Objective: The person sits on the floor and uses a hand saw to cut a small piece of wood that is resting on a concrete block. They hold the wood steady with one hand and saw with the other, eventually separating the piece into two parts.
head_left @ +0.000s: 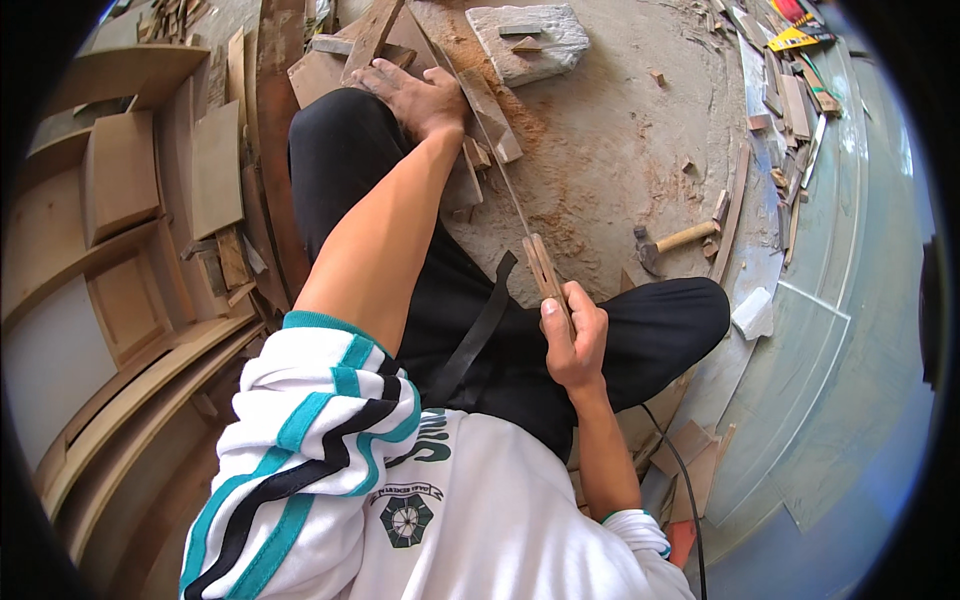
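My right hand (577, 340) is closed around the wooden handle (543, 265) of a handsaw. Its thin blade (512, 185), seen nearly edge-on, runs up and leftward to the wood pieces near my left hand. My left hand (415, 98) lies on those pieces beside my bent knee, its fingers stretched out and pressing down. A narrow brown wood strip (372, 42) sticks up and away just past my fingertips. To the right of the blade is a short board (490, 115). Where the blade meets the wood, I cannot make out the cut.
A whitish block (527, 42) with small offcuts on it sits at the far side. A hammer (680, 240) lies on the dusty floor at right. Scrap wood (790, 110) lines the glass sheets (820, 330). Wooden frames (125, 260) stand at left; a black cable (690, 490) runs lower right.
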Action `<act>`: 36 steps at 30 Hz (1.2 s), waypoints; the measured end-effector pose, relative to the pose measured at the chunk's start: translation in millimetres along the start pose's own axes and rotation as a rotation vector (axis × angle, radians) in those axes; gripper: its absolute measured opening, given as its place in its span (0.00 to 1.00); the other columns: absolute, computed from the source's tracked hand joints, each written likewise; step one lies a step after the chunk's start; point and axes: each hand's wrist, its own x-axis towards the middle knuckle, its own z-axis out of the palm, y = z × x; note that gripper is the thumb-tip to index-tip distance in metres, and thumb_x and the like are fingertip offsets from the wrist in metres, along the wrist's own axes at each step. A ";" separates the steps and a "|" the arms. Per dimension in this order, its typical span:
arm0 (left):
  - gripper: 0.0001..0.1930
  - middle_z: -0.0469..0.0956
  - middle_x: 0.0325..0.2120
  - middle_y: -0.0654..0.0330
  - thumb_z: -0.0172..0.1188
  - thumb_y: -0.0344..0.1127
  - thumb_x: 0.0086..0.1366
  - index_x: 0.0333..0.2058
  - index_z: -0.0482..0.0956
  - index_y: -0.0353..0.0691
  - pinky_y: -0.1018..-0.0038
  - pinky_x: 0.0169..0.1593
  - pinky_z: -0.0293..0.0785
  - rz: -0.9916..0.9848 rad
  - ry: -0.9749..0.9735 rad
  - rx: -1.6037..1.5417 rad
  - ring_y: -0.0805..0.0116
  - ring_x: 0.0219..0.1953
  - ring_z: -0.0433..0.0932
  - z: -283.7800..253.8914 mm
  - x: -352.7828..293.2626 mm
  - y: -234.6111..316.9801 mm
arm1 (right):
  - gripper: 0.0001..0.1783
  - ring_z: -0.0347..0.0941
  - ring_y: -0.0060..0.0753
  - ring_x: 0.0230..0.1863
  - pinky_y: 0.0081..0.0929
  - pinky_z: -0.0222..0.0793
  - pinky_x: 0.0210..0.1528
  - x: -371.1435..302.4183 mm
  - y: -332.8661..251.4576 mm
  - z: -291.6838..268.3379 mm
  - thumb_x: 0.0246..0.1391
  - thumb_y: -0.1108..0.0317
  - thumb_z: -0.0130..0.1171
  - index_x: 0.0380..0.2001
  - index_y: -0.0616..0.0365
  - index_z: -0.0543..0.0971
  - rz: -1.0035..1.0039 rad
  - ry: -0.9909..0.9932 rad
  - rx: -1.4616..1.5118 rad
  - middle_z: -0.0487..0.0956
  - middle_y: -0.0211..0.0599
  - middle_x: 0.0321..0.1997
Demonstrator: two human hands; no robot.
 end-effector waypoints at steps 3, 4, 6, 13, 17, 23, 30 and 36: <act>0.39 0.46 0.69 0.28 0.48 0.42 0.59 0.65 0.57 0.21 0.53 0.75 0.40 0.029 0.022 0.021 0.34 0.73 0.42 3.3 -2.3 -2.5 | 0.17 0.58 0.18 0.17 0.25 0.54 0.20 -2.8 7.2 0.7 0.62 0.63 0.53 0.23 0.61 0.66 -0.037 -0.007 -0.019 0.64 0.30 0.14; 0.39 0.46 0.69 0.28 0.48 0.42 0.60 0.65 0.57 0.21 0.53 0.75 0.40 0.044 0.030 0.017 0.34 0.73 0.42 5.2 -1.6 -3.5 | 0.17 0.58 0.18 0.17 0.26 0.54 0.20 -3.1 9.1 0.8 0.62 0.63 0.53 0.23 0.61 0.66 -0.035 -0.019 -0.027 0.63 0.30 0.14; 0.38 0.47 0.69 0.27 0.46 0.44 0.63 0.66 0.57 0.21 0.52 0.75 0.41 0.049 0.016 0.044 0.32 0.73 0.43 7.9 2.1 -9.0 | 0.17 0.58 0.19 0.17 0.27 0.54 0.20 -1.4 10.6 1.5 0.62 0.63 0.53 0.23 0.61 0.66 -0.038 -0.034 -0.034 0.63 0.32 0.14; 0.38 0.48 0.72 0.39 0.44 0.43 0.66 0.69 0.51 0.25 0.60 0.75 0.44 -0.120 -0.084 0.108 0.47 0.74 0.48 -2.6 -12.2 4.9 | 0.18 0.54 0.19 0.18 0.27 0.52 0.20 -1.9 21.4 -0.8 0.62 0.62 0.54 0.23 0.61 0.66 -0.054 -0.023 0.027 0.59 0.32 0.14; 0.37 0.50 0.71 0.40 0.44 0.42 0.65 0.68 0.54 0.25 0.60 0.74 0.46 -0.068 -0.012 0.048 0.46 0.74 0.49 1.4 -13.9 -4.9 | 0.18 0.54 0.18 0.18 0.27 0.51 0.20 -4.6 21.1 -3.3 0.62 0.63 0.54 0.22 0.61 0.65 -0.047 -0.024 0.037 0.58 0.31 0.14; 0.36 0.52 0.70 0.40 0.43 0.41 0.64 0.67 0.57 0.24 0.59 0.73 0.47 -0.047 0.031 0.038 0.45 0.73 0.51 6.1 -16.0 -8.8 | 0.17 0.56 0.23 0.16 0.29 0.52 0.20 -10.4 19.0 -8.0 0.61 0.64 0.54 0.22 0.61 0.65 -0.045 -0.038 0.060 0.60 0.35 0.14; 0.36 0.51 0.70 0.37 0.42 0.41 0.64 0.67 0.55 0.23 0.58 0.74 0.46 -0.051 0.035 0.013 0.43 0.73 0.51 8.0 -14.3 -8.6 | 0.17 0.59 0.32 0.13 0.33 0.56 0.19 -9.3 13.5 -16.6 0.61 0.65 0.54 0.22 0.61 0.65 -0.014 -0.069 0.055 0.61 0.42 0.13; 0.36 0.51 0.69 0.35 0.41 0.43 0.64 0.66 0.56 0.21 0.56 0.75 0.40 -0.044 0.020 0.015 0.42 0.73 0.47 8.0 -13.5 -9.6 | 0.17 0.61 0.35 0.13 0.34 0.57 0.19 0.8 11.4 -7.6 0.61 0.65 0.54 0.22 0.62 0.65 -0.033 -0.044 0.044 0.62 0.44 0.13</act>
